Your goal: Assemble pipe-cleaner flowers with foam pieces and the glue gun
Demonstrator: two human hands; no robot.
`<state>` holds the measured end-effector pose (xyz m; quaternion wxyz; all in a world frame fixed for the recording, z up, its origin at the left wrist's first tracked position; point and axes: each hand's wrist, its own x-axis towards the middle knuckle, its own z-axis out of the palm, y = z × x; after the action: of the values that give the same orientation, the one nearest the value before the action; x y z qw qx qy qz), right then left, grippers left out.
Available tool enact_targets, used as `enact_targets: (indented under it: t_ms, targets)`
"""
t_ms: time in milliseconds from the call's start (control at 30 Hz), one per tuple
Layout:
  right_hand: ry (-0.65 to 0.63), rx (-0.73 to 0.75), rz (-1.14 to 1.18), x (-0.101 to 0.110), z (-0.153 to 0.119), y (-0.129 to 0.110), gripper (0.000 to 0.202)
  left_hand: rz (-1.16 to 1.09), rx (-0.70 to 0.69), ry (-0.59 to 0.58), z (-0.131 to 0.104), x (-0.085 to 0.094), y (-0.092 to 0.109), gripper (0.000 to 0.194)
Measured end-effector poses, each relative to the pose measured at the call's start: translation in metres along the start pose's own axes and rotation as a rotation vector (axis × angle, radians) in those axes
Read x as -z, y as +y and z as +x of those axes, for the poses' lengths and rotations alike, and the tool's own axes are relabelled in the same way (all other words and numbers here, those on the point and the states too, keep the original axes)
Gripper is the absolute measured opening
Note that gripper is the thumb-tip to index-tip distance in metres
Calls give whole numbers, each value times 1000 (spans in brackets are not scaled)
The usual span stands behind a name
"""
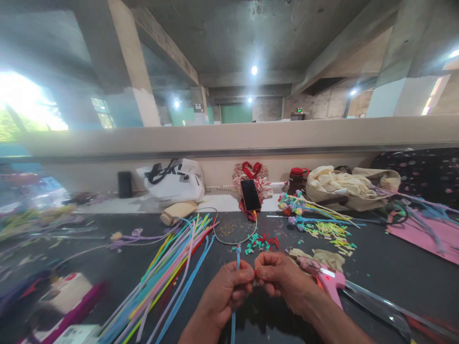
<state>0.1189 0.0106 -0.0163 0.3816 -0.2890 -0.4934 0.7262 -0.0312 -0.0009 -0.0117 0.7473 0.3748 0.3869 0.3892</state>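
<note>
My left hand (231, 289) is closed, and a blue pipe cleaner (238, 258) runs through it, sticking out above and below. A tiny coloured bit sits at that stem's top end. My right hand (283, 274) pinches a small red piece (256, 273) between thumb and forefinger. Both hands' fingertips almost meet at this piece; whether the left fingers touch it too, I cannot tell. Just beyond the hands lie loose red pieces (270, 241) and green pieces (253, 244). To the left spreads a bundle of long pipe cleaners (168, 282) in many colours.
A pink glue gun (332, 279) lies close by my right forearm, with scissors (380, 306) beside it. Farther back are a phone (250, 195) on a cable, yellow cut pieces (332, 231), finished-looking small flowers (292, 203), a white bag (175, 181) and a dark bottle (297, 181).
</note>
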Motion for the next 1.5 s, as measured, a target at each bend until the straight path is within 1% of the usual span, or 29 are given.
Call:
enact_targets:
  t_ms: [100, 167, 333, 400, 633, 733, 867, 1000, 1100, 1233, 1300, 1400, 1500]
  targets:
    - [-21, -24, 62, 1, 2, 1, 19, -21, -5, -6, 1, 0, 0, 20]
    - [6, -24, 61, 0, 3, 0, 20, -29, -20, 1, 2, 0, -1, 19]
    - [254, 140, -95, -5, 2, -8, 26, 18, -64, 80, 3, 0, -2, 20]
    - [308, 149, -171, -6, 2, -10, 25, 44, -70, 109, 3, 0, -2, 22]
    - [285, 110, -373, -5, 5, -3, 15, 87, -98, 146, 4, -1, -2, 29]
    - [269, 120, -363, -2, 8, 0, 14, 122, -86, 153, 5, -1, -3, 29]
    - [260, 170, -338, 2, 8, 2, 13, 189, -89, 151, 4, -4, -3, 27]
    - [275, 167, -347, 2, 7, 2, 13, 156, -86, 152, 0, -9, 1, 28]
    - [287, 178, -347, 1, 6, 0, 15, 140, -80, 151, -1, -9, 3, 29]
    - [328, 176, -342, 1, 7, -5, 19, 145, -75, 201, 1, -6, 3, 25]
    - [335, 165, -337, 2, 7, -6, 19, 144, -82, 218, 2, -4, 2, 27]
    - [279, 165, -357, 3, 7, -3, 16, 147, -96, 215, 2, -4, 1, 35]
    - [237, 159, -407, 1, 7, 2, 13, 184, -80, 155, 2, -4, 0, 42]
